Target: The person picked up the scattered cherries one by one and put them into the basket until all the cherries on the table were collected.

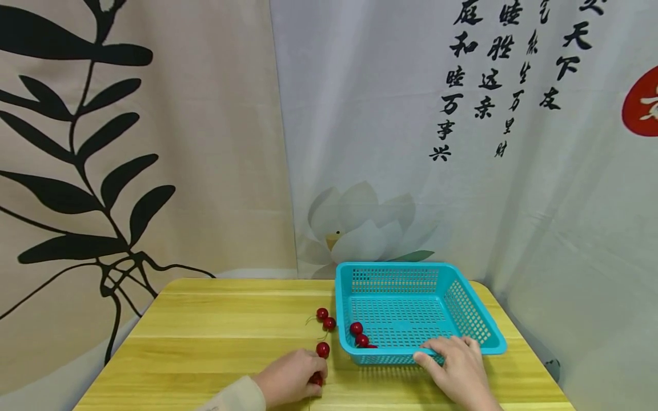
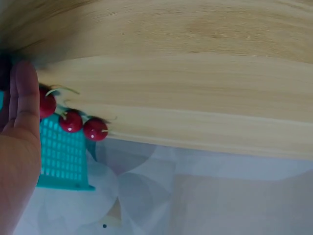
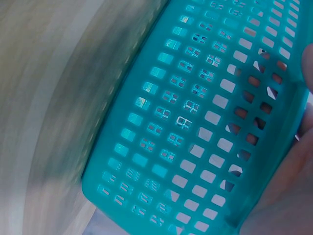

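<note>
On the table, my left hand (image 1: pixel 293 375) pinches a dark red cherry (image 1: pixel 316 379) between thumb and fingers, left of the blue plastic basket's front corner. Just beyond those fingertips lies another cherry (image 1: pixel 323 349), and two more cherries (image 1: pixel 325 318) with stems sit farther back beside the basket. My right hand (image 1: pixel 456 368) grips the front rim of the basket (image 1: pixel 390 358), thumb outside and fingers over the edge. Several cherries (image 1: pixel 358 334) lie in the basket's near left corner. From the right wrist, the perforated basket wall (image 3: pixel 186 117) fills most of the view.
The wooden table (image 1: pixel 216 331) stretches left of the basket. Behind its far edge hangs a printed curtain (image 1: pixel 231 142) with plant designs and black writing. The basket stands toward the table's right side.
</note>
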Demonstrator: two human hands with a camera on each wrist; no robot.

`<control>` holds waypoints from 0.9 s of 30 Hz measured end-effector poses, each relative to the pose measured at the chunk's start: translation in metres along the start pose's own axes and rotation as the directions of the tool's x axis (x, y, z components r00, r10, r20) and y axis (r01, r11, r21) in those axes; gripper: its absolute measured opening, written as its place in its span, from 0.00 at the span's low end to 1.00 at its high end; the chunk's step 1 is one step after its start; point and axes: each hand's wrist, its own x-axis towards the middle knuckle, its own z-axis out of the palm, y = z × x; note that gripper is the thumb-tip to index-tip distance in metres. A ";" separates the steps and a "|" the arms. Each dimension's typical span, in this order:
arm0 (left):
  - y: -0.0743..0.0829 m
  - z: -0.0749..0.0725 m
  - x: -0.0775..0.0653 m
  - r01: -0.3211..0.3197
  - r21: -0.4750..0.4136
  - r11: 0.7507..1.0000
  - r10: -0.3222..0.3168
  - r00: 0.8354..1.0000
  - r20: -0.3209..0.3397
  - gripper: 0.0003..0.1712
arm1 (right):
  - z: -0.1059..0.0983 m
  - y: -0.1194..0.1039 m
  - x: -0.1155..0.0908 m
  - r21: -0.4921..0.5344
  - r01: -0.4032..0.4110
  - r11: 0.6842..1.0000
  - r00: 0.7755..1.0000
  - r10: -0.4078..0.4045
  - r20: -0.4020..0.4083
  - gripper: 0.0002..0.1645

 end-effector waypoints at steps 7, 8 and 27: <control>0.008 -0.013 -0.003 0.024 -0.077 0.997 -0.024 1.000 0.001 0.07 | 0.000 0.000 0.000 -0.002 0.005 1.000 1.000 -0.005 -0.011 0.08; 0.010 -0.016 -0.003 0.033 -0.084 0.996 -0.034 0.999 -0.008 0.07 | 0.000 0.000 0.000 -0.002 0.005 1.000 1.000 -0.005 -0.012 0.08; 0.021 -0.070 0.017 0.048 -0.282 0.958 -0.131 0.950 -0.283 0.11 | 0.001 0.000 0.000 -0.003 -0.002 1.000 1.000 0.002 -0.012 0.09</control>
